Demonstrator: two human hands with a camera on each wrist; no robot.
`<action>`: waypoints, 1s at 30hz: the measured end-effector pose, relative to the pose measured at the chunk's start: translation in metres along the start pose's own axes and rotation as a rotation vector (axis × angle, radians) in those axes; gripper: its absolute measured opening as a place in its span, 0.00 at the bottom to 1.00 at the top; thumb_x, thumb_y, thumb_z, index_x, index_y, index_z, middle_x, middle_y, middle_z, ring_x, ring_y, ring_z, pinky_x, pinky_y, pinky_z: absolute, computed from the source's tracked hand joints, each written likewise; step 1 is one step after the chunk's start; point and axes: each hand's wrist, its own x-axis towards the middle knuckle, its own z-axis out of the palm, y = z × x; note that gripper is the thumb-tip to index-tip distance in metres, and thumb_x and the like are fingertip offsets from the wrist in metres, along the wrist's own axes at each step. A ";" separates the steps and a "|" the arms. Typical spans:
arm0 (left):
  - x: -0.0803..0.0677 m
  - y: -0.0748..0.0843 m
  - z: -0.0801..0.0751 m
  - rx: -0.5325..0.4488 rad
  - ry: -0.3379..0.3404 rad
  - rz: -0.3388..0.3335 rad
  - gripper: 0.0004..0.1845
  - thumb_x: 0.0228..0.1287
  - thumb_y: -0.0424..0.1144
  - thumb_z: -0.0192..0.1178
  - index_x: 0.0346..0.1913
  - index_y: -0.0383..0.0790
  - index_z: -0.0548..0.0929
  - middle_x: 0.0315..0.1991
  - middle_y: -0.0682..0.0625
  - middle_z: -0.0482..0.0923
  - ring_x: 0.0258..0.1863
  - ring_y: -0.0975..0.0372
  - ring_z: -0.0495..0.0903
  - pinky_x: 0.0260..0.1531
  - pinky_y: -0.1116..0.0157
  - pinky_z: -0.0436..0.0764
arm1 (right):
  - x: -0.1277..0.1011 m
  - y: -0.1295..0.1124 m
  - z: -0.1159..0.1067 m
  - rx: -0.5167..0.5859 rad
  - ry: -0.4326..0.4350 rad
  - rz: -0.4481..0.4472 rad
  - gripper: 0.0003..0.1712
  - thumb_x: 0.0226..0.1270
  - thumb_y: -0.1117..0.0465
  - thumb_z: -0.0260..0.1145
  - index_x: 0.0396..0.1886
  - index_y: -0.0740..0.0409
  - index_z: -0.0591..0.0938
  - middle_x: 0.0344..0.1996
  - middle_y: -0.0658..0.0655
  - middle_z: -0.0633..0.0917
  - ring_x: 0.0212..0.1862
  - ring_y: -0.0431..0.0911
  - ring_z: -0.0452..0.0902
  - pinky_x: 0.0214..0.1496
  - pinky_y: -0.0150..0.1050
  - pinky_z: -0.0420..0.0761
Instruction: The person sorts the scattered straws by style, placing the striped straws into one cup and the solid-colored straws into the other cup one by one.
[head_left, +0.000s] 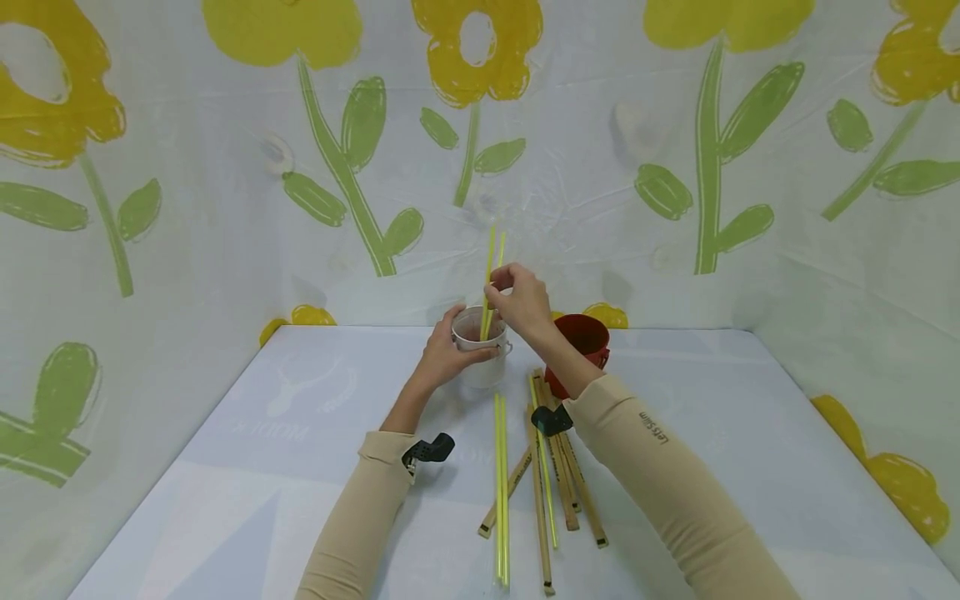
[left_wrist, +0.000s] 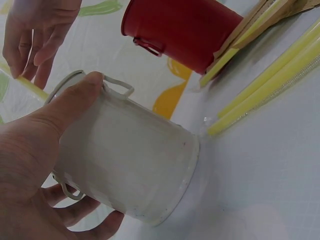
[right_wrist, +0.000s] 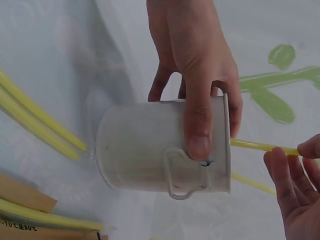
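My left hand (head_left: 442,357) grips a small white metal bucket (head_left: 483,372) near its rim, thumb on the near side and fingers round the far side. The bucket stands upright on the table, with a wire loop handle on each side. Above its mouth my right hand (head_left: 523,304) pinches a thin yellow straw (right_wrist: 260,145) between thumb and fingers; its lower end is inside the bucket. A second yellow straw (right_wrist: 252,182) also leans out of the bucket. The straws' lower ends are hidden by the bucket wall in both wrist views.
A red bucket (head_left: 587,335) stands right of the white one, partly behind my right forearm. In front lie several brown paper-wrapped straws (head_left: 542,517), one yellow straw (head_left: 548,492) among them, and a pair of yellow straws (head_left: 502,500) in clear wrap. A flower-printed sheet (head_left: 562,167) hangs behind.
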 end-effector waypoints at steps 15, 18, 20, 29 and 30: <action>0.002 -0.001 0.002 0.011 0.004 -0.006 0.58 0.46 0.58 0.76 0.77 0.49 0.54 0.69 0.41 0.63 0.67 0.48 0.67 0.63 0.45 0.70 | 0.000 0.005 0.007 -0.028 -0.011 0.030 0.15 0.70 0.59 0.62 0.53 0.59 0.79 0.44 0.59 0.86 0.37 0.50 0.87 0.33 0.35 0.85; 0.002 0.000 0.002 0.009 0.006 -0.006 0.58 0.45 0.58 0.76 0.77 0.49 0.54 0.69 0.41 0.63 0.67 0.48 0.67 0.63 0.45 0.70 | 0.000 0.006 0.007 -0.022 -0.023 0.040 0.16 0.70 0.59 0.61 0.53 0.60 0.79 0.44 0.59 0.86 0.39 0.51 0.87 0.33 0.35 0.85; 0.002 0.000 0.001 0.009 0.006 -0.006 0.58 0.46 0.58 0.76 0.77 0.49 0.54 0.68 0.41 0.63 0.66 0.48 0.67 0.63 0.45 0.70 | 0.000 0.008 0.007 -0.019 -0.031 0.039 0.16 0.70 0.60 0.61 0.54 0.60 0.80 0.45 0.59 0.86 0.39 0.53 0.87 0.33 0.35 0.85; 0.001 0.000 0.001 0.000 0.002 0.002 0.58 0.46 0.57 0.76 0.77 0.48 0.54 0.68 0.40 0.64 0.65 0.47 0.68 0.61 0.44 0.71 | 0.000 0.014 0.007 -0.019 -0.040 0.008 0.18 0.69 0.61 0.59 0.55 0.59 0.81 0.45 0.60 0.87 0.39 0.52 0.88 0.31 0.34 0.84; 0.001 0.001 0.001 0.000 0.003 0.003 0.58 0.46 0.57 0.76 0.77 0.48 0.54 0.68 0.40 0.64 0.65 0.47 0.68 0.61 0.44 0.71 | 0.000 0.015 0.007 -0.018 -0.039 0.005 0.18 0.69 0.61 0.59 0.55 0.59 0.81 0.45 0.60 0.87 0.39 0.52 0.88 0.31 0.34 0.84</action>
